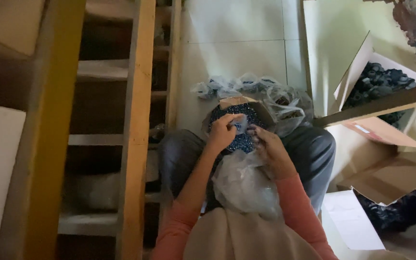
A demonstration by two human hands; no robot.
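While sitting on pale floor tiles point(237, 53), beside wooden shelves point(136, 125) at nine o'clock: left hand point(223, 132) pinching one small bag point(240, 124), right hand point(268, 147) curled over one box point(239, 118) of dark parts; two open boxes point(379, 84) at three o'clock.

Left of the grip stands a yellow wooden shelf frame point(136, 120) with bare slats. Just beyond it, filled clear plastic bags point(246, 86) lie on the pale floor point(237, 43). Well to the right, an open cardboard box point(379, 82) holds dark parts, with flattened cardboard point(391, 178) nearer.
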